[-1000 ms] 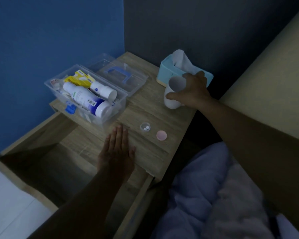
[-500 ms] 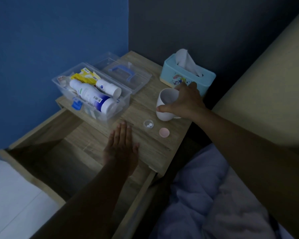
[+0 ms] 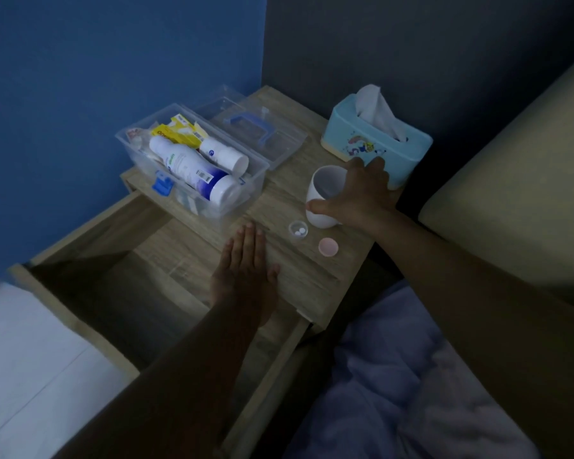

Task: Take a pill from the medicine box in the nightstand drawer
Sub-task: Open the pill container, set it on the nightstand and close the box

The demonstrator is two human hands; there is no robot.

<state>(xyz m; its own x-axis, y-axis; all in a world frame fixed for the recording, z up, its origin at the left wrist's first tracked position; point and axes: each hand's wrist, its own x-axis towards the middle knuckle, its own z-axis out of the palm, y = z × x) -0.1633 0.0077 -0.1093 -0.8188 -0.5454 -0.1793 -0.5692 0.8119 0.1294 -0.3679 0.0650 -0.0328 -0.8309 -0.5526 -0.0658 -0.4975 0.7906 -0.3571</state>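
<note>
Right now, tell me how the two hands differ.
The left hand lies flat, palm down, fingers straight and together on the nightstand top; the right hand is curled around the white cup. The left holds nothing; the right has its thumb on the cup's near side and its fingers over the rim and far side. The left is nearer the open drawer; the right is by the tissue box. Both are bare.

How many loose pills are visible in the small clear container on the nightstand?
2. Both white pills lie side by side in the small clear container, between the left hand and the cup. None appear hidden.
</note>
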